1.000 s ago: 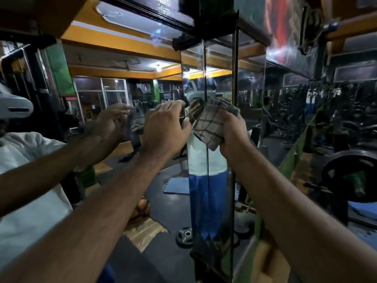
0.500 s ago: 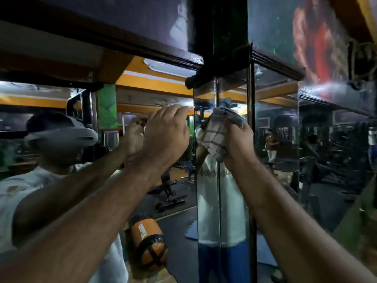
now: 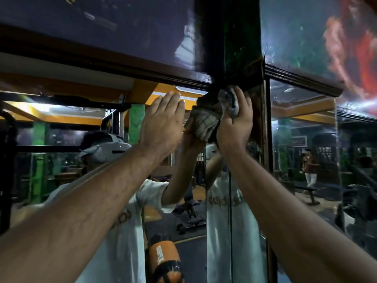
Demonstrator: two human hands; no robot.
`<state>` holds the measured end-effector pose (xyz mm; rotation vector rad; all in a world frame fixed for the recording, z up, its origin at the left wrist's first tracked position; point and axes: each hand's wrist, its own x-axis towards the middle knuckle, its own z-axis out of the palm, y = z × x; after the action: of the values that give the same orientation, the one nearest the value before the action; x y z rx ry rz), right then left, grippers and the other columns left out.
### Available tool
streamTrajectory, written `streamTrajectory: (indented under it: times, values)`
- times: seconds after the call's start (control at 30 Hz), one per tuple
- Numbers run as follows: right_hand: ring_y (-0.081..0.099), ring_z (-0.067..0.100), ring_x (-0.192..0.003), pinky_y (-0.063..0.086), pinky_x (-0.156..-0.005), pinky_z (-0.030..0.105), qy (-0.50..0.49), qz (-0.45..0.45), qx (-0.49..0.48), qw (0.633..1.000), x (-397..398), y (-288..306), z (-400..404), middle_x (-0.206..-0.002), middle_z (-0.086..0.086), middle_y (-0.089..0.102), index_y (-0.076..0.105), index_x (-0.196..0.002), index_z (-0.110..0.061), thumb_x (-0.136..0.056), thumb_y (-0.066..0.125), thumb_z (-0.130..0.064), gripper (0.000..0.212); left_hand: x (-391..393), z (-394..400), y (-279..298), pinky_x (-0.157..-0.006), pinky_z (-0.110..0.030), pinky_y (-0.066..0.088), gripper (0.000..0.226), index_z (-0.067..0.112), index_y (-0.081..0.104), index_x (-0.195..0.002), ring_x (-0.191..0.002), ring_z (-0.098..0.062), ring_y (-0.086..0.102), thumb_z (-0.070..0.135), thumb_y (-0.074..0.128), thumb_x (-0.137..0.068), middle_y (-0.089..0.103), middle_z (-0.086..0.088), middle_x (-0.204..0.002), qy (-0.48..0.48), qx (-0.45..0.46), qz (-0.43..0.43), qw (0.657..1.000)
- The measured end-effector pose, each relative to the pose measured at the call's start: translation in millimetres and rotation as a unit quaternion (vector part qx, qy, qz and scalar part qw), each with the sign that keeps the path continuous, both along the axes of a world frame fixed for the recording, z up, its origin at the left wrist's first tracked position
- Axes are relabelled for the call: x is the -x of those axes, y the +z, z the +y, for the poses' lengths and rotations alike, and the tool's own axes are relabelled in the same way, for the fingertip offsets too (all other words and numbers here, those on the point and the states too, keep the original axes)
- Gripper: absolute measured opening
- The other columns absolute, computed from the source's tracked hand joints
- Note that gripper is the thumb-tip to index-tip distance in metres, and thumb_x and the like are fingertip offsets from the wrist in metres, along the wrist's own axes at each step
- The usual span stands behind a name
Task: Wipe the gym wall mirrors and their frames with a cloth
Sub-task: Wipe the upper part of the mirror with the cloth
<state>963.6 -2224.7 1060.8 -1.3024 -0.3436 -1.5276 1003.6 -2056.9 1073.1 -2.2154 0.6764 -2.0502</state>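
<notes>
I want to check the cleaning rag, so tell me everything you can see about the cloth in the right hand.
The cloth is a soft, woven-looking rag, pale with dark checked lines, bunched into a wad rather than spread flat. The right hand grips it, with a fold poking out between the fingers. It is held high against the narrow mirror at the corner, its top edge reaching the dark frame. The left hand lies open beside it, apparently not touching it.
</notes>
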Motion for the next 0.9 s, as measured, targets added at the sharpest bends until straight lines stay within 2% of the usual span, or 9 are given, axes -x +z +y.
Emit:
streamTrajectory:
  times: [0.07,0.17,0.23,0.3,0.5,0.63,0.73,0.8,0.9]
  values:
    - [0.024,0.004,-0.152,0.023,-0.117,0.008,-0.048,0.014,0.079,0.996,-14,-4,-1,-0.167,0.000,0.033,0.046,-0.155,-0.030,-0.098,0.053,-0.001,0.065,-7,1,-4,-0.125,-0.046,0.015,0.050,0.004,0.041,-0.152,-0.152,-0.030,0.027,0.017,0.039,-0.104,0.033,-0.017,-0.162,0.021,-0.012,-0.013,1.000]
    - [0.019,0.017,-0.158,0.016,-0.131,0.039,-0.094,0.042,0.223,0.969,-40,-21,1,-0.170,0.003,0.029,0.038,-0.160,-0.024,-0.098,0.056,-0.013,0.066,-12,0,-7,-0.127,-0.046,0.011,0.053,0.004,0.033,-0.155,-0.155,-0.029,0.020,0.022,0.031,-0.105,0.025,-0.017,-0.165,0.046,-0.019,-0.022,0.999]
    - [0.005,0.021,-0.161,-0.012,-0.127,0.027,-0.133,0.051,0.281,0.949,-50,-32,3,-0.173,0.008,0.015,0.028,-0.163,-0.021,-0.096,0.056,-0.034,0.074,-12,0,-7,-0.127,-0.046,0.011,0.055,0.004,0.031,-0.156,-0.155,-0.029,0.019,0.025,0.027,-0.105,0.023,-0.017,-0.165,0.055,-0.018,-0.028,0.998]
    - [-0.002,0.019,-0.161,-0.022,-0.121,0.024,-0.153,0.056,0.291,0.943,-51,-35,4,-0.174,0.007,0.007,0.020,-0.165,-0.023,-0.094,0.050,-0.053,0.083,-11,0,-8,-0.127,-0.046,0.010,0.057,0.005,0.027,-0.157,-0.156,-0.028,0.015,0.028,0.021,-0.105,0.020,-0.016,-0.167,0.061,-0.017,-0.027,0.998]
    - [-0.005,0.028,-0.161,-0.011,-0.126,0.052,-0.164,0.023,0.285,0.944,-73,3,-1,-0.174,0.012,0.005,0.018,-0.166,-0.016,-0.097,0.035,-0.060,0.084,-8,0,-7,-0.128,-0.046,0.011,0.057,0.007,0.030,-0.157,-0.156,-0.027,0.016,0.028,0.024,-0.104,0.021,-0.014,-0.166,0.047,-0.014,-0.018,0.999]
    - [0.012,0.021,-0.159,0.000,-0.128,0.043,-0.240,0.038,0.233,0.942,-66,18,11,-0.171,0.003,0.023,0.023,-0.165,-0.027,-0.092,0.034,-0.059,0.081,-5,1,-3,-0.127,-0.045,0.014,0.057,0.005,0.041,-0.151,-0.153,-0.027,0.026,0.026,0.024,-0.101,0.032,-0.015,-0.163,0.023,-0.006,-0.019,1.000]
    - [0.022,0.014,-0.153,0.007,-0.127,0.022,-0.119,-0.023,0.331,0.936,-66,-2,8,-0.166,0.014,0.030,0.035,-0.161,-0.017,-0.093,0.048,-0.035,0.072,-4,5,-1,-0.125,-0.043,0.011,0.057,0.003,0.039,-0.152,-0.152,-0.028,0.029,0.026,0.028,-0.101,0.034,-0.016,-0.162,0.041,-0.003,-0.028,0.999]
    - [0.027,0.015,-0.151,0.013,-0.129,0.034,-0.098,-0.034,0.313,0.944,-77,0,-6,-0.163,0.017,0.036,0.040,-0.158,-0.012,-0.093,0.048,-0.032,0.069,-5,7,-2,-0.125,-0.043,0.007,0.055,0.003,0.037,-0.153,-0.153,-0.028,0.026,0.025,0.032,-0.103,0.030,-0.016,-0.163,0.060,-0.010,-0.030,0.998]
    - [0.018,0.026,-0.158,0.006,-0.128,0.053,-0.176,0.022,0.236,0.955,-80,21,-2,-0.169,0.007,0.028,0.031,-0.162,-0.030,-0.089,0.045,-0.047,0.076,-7,7,0,-0.126,-0.043,0.007,0.056,0.004,0.034,-0.155,-0.154,-0.027,0.022,0.027,0.028,-0.103,0.026,-0.015,-0.165,0.058,-0.015,-0.025,0.998]
